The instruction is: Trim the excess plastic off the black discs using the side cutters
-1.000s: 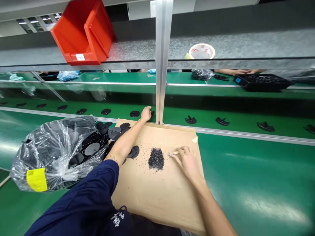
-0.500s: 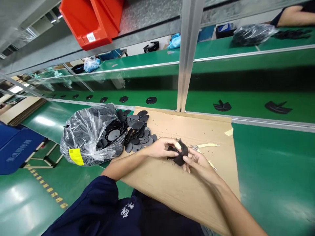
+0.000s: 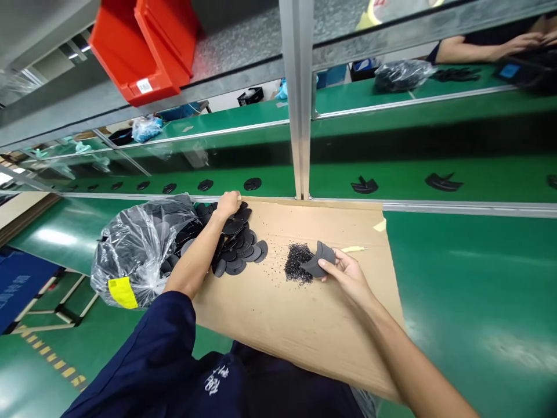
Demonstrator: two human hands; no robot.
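Green conveyor worktop point(image 3: 439, 278), tan cardboard sheet point(image 3: 304, 348): hands now apart, right hand point(image 3: 343, 278) pinching a curved matte-black piece point(image 3: 319, 260) just beside a heap of black granules point(image 3: 297, 264), left hand point(image 3: 228, 204) moved off it onto stacked round black discs point(image 3: 239, 249), grip unclear.

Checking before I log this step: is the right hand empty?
No, the right hand pinches a curved black piece beside the small heap of black granules on the cardboard sheet.

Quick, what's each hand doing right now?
Left hand: curled on flat black discs, grip unclear.
Right hand: holding a folded black rubbery piece.
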